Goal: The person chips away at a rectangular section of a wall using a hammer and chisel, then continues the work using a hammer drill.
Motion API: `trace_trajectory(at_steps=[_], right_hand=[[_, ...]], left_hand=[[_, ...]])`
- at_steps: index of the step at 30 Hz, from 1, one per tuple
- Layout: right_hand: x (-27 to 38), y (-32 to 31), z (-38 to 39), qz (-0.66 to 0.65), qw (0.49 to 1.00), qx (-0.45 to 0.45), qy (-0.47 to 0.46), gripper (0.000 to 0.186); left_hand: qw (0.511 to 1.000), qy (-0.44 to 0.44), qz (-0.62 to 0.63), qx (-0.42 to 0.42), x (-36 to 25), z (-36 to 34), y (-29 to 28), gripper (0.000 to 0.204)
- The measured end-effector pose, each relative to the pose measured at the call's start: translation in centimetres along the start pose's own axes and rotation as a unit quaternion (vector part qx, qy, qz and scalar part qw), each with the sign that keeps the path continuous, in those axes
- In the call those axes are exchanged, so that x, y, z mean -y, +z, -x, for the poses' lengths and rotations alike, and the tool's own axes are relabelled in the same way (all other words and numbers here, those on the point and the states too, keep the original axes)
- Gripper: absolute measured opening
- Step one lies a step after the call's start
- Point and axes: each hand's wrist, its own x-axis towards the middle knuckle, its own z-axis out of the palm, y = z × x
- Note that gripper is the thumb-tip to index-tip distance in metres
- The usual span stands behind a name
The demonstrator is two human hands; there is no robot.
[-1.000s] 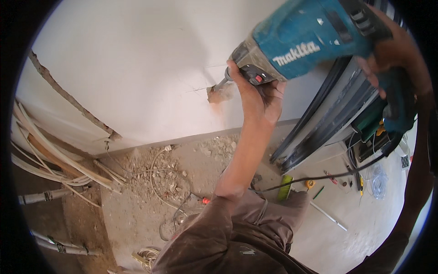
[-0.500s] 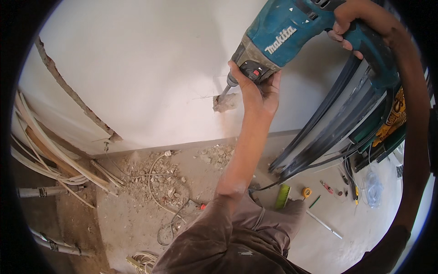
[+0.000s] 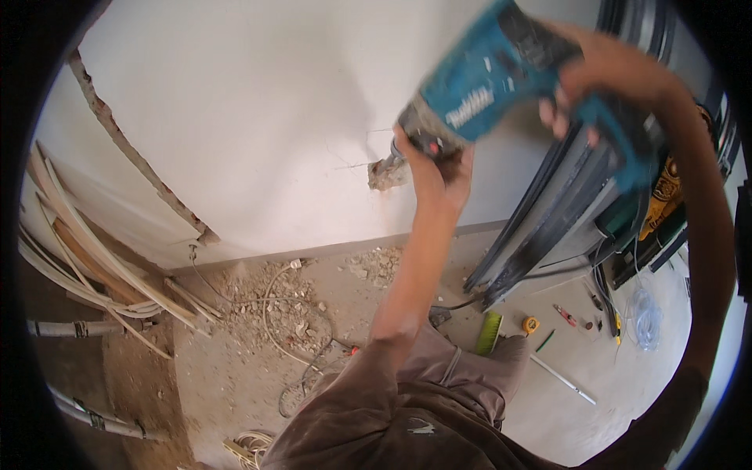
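A teal and black rotary hammer drill slants across the upper right, blurred by motion. Its bit reaches into a rough chipped hole in the white wall, beside thin pencil lines. My left hand is closed round the drill's front collar, thumb on the near side. Higher up, my right hand grips the rear handle, with its fingertips showing past the grip. The tip of the bit is hidden inside the hole.
Rubble and a loose cable lie along the wall's foot. Pale conduits curve at the left; black channels lean at the right. On the floor are a green brush, a tape measure and pliers.
The drill's rear end and my right hand have swung down and slightly left. My left hand has shifted a little lower with the collar, and the bit stays at the hole.
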Motion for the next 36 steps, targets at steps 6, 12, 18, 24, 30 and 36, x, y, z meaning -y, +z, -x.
trace_trajectory(at_steps=[6,12,18,24,30,36], right_hand=[[-13.1,16.0,14.6,-0.075,0.985,-0.148,-0.038,0.097],[-19.2,28.6,21.9,-0.390,0.890,-0.230,0.046,0.075],[-24.2,37.6,20.8,-0.458,0.834,-0.305,0.026,0.075],[-22.0,43.1,19.3,-0.371,0.875,-0.311,-0.025,0.090],[-19.9,44.9,19.0,-0.271,0.922,-0.252,-0.116,0.101],[-18.1,48.9,16.1,-0.216,0.931,-0.251,-0.153,0.100]], left_hand=[[0.981,-0.133,-0.143,0.009,2.1,11.1,-9.2,0.081],[0.952,-0.237,-0.176,-0.076,4.2,15.7,-13.3,0.068],[0.936,-0.217,-0.270,-0.068,4.0,14.8,-14.9,0.069],[0.919,-0.230,-0.305,-0.098,1.0,15.8,-16.3,0.064],[0.939,-0.259,-0.220,-0.053,-2.6,16.5,-18.6,0.059],[0.937,-0.272,-0.206,-0.068,-5.3,16.4,-19.4,0.069]])
